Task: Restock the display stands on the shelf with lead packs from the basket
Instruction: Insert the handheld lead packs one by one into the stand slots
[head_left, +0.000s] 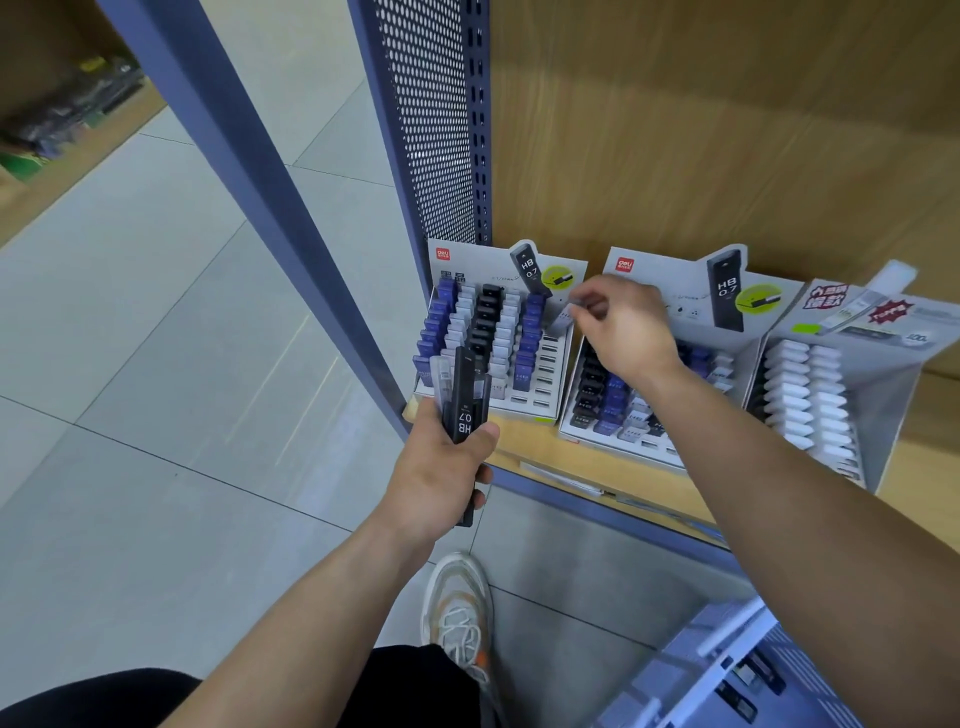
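Observation:
My left hand (441, 473) grips a bunch of lead packs (464, 395), a black one marked HB 0.7 in front and clear ones behind, just before the left display stand (498, 332). My right hand (623, 327) hovers over that stand's right side, its fingers pinching a pale lead pack (563, 317) above the rightmost column, where several slots are bare. The middle display stand (670, 364) lies partly under my right wrist. The blue basket (727, 670), at the bottom right, holds a few dark packs.
A third stand (831, 389) with white packs sits at the right on the wooden shelf (540, 447). A blue perforated upright (431, 130) borders the shelf's left side. My shoe (460, 613) stands on the tiled floor below the shelf edge.

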